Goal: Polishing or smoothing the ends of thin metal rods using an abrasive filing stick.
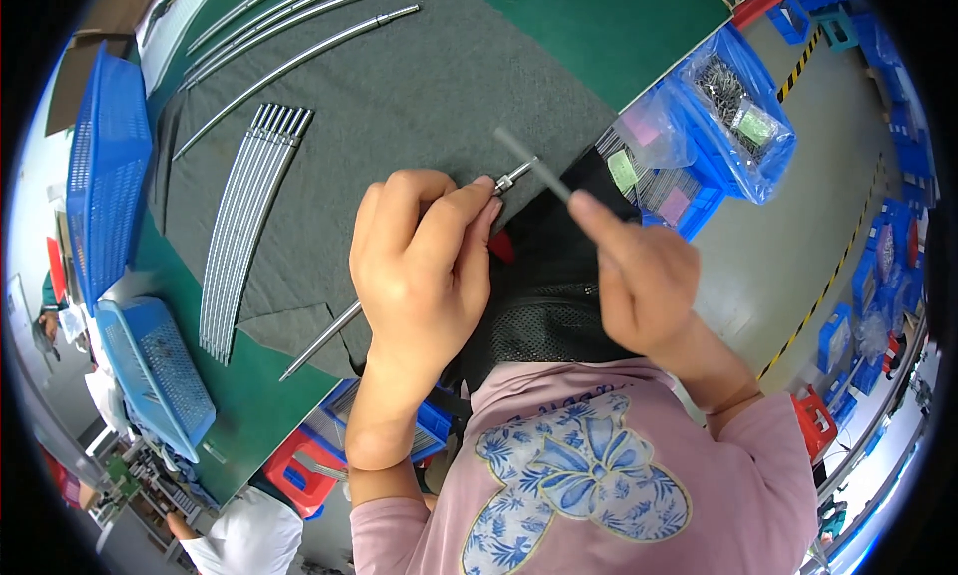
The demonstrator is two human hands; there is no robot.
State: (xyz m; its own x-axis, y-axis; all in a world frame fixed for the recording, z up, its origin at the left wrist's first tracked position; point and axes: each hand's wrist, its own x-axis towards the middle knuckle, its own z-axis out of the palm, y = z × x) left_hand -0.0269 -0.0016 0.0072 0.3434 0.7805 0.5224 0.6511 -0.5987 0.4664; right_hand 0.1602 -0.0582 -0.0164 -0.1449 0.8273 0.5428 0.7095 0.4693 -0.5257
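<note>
A slender silver metal rod (321, 341) slants up from the lower left through my left hand (424, 251), whose fingers are closed round it near its stepped upper end. Across the rod's tip lies a thin grey bar (514, 147), smeared by motion. My right hand (649, 276) grips the bar's lower end, index finger stretched along it; its exact kind I cannot make out. Left of my left hand, a row of several silver rods (244, 236) lies side by side on a dark grey cloth (419, 96). Another rod (399, 14) rests alone beyond them.
Blue perforated baskets (110, 176) stand along the left table edge. At right are a blue bin (763, 176) of small metal parts and a blue tray (689, 226) of pins. A red stool (299, 475) and a person in white (254, 535) are at lower left.
</note>
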